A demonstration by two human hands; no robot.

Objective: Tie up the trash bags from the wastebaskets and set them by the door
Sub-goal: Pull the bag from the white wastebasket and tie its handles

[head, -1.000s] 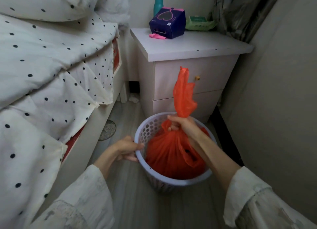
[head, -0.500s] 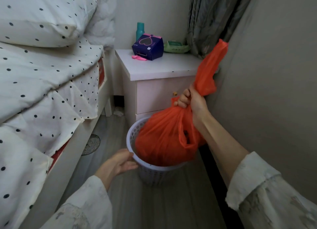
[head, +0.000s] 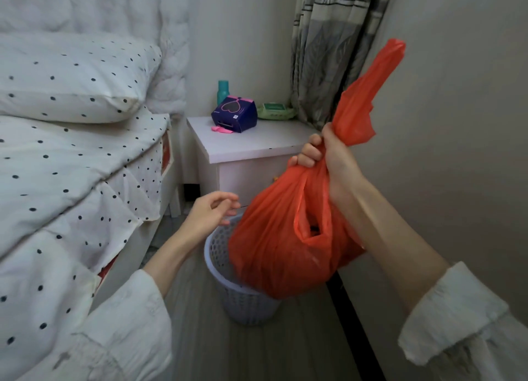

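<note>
- Above the wastebasket, an orange trash bag hangs in the air, its rounded bottom just over the basket's right rim and partly covering the opening from this view.
- The bag's neck is gathered into a twist, and the loose top of the plastic stands up and leans toward the wall on the right.
- A handle slit gapes open on the side of the bag that faces the camera; something dark shows inside it, too small to make out.
- The right hand is clenched tight around the gathered neck, fingers curled over the plastic, carrying the bag's weight.
- The left hand hovers just left of the bag and above the basket's far rim, fingers loosely curled, holding nothing and touching neither bag nor basket.
- The wastebasket is a pale lattice plastic bin standing upright on the grey wood-look floor, between the bed and the wall.
- A white nightstand stands behind the basket, bearing a dark blue box with a pink heart outline, a teal bottle behind it, and a green dish to the right.
- A patterned curtain hangs beside the nightstand.
- The bed at left wears white bedding with dark dots, a matching pillow on top.
- Both forearms come out of pale loose sleeves.
</note>
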